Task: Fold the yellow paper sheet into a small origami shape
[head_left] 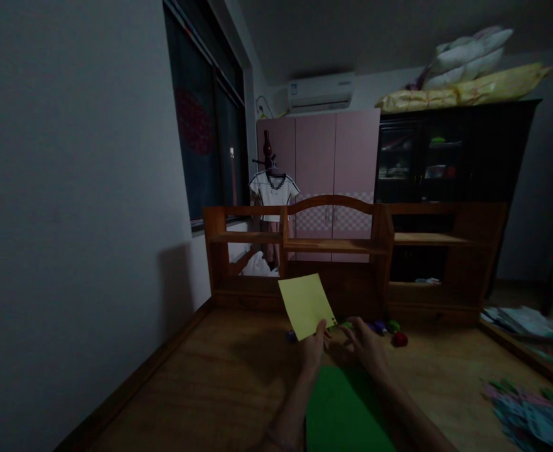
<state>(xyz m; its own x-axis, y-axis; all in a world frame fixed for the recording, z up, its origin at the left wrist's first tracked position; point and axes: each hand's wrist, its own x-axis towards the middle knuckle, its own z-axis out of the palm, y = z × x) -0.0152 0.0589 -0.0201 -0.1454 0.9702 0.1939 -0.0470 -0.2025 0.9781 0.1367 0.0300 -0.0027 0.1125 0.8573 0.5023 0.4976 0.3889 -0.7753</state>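
My left hand (314,349) grips a square sheet of yellow paper (304,304) by its lower edge, thumb on the near face. The sheet is tilted up above the wooden desk. Small dark spots show near its lower right corner. Just right of that corner, my right hand (366,346) has its fingers apart and bent towards the paper, with nothing visible in them. A green sheet or board (344,411) lies on the desk below my forearms, which partly cover it.
Behind my hands stands a wooden desk shelf (335,246). Small coloured objects lie before it, including a red one (399,339) and a green one (393,326). A pile of coloured pieces (535,417) is at the right. A wall (92,251) borders the left.
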